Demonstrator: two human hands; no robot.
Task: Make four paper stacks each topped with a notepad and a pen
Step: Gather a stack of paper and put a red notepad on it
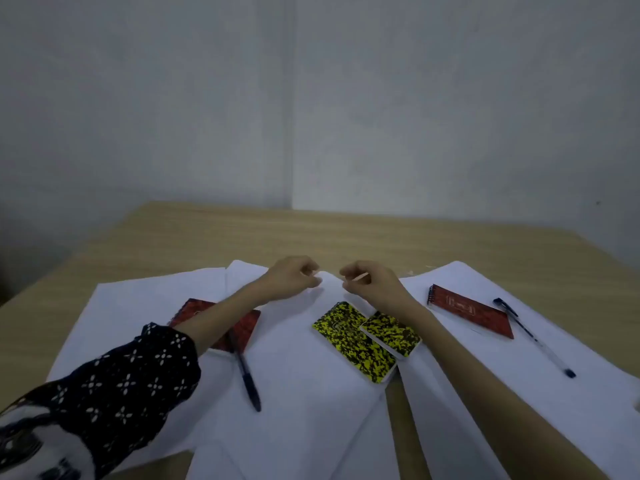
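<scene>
Three spreads of white paper lie on the wooden table (311, 233). The left paper stack (138, 299) carries a red notepad (247, 329) and a dark pen (246, 379), partly under my left forearm. On the middle paper stack (298, 382) lie two yellow-and-black notepads (349, 341) (391, 334), overlapping. The right paper stack (460, 362) holds a red spiral notepad (471, 311) and a blue pen (533, 336). My left hand (294, 277) and my right hand (370, 282) are at the far edge of the middle stack, fingers curled, pinching sheet edges there.
A grey wall stands right behind the table's far edge. Bare wood shows beyond the papers and in a narrow strip (398, 417) between the middle and right stacks. The table's left edge runs diagonally near the left stack.
</scene>
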